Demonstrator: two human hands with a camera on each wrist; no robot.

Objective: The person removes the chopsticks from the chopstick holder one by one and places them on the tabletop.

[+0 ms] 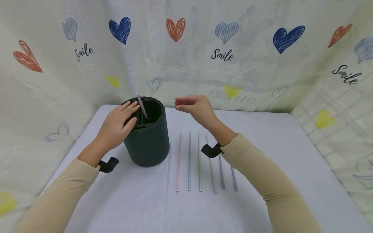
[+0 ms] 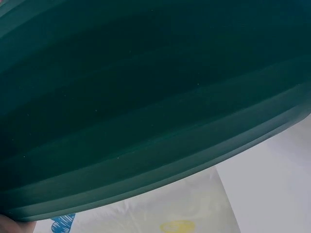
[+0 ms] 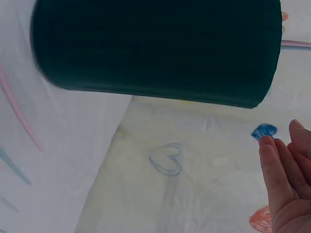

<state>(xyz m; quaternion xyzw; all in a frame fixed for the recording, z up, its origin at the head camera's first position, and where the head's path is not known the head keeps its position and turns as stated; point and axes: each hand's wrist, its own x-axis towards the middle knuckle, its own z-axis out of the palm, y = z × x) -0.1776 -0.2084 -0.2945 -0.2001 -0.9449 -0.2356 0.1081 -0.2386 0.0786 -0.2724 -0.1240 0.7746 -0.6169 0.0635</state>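
A dark green ribbed round container (image 1: 148,145) with compartments in its top stands upright on the table. My left hand (image 1: 118,124) rests on the container's left rim with its fingers spread fairly straight; in the left wrist view the green wall (image 2: 146,97) fills most of the picture. Leaning in the container, a pinkish stick (image 1: 141,105) pokes out above the rim near my left fingertips. To the right of the container, my right hand (image 1: 198,108) is raised in the air, fingers extended together and thumb apart. Nothing is in that hand (image 3: 286,179) in the right wrist view.
Several thin coloured sticks lie side by side on the white table (image 1: 140,200), among them a pink stick (image 1: 179,161), a blue stick (image 1: 189,161) and a green stick (image 1: 199,165). My right forearm passes over some. A heart-printed curtain (image 1: 186,64) hangs behind.
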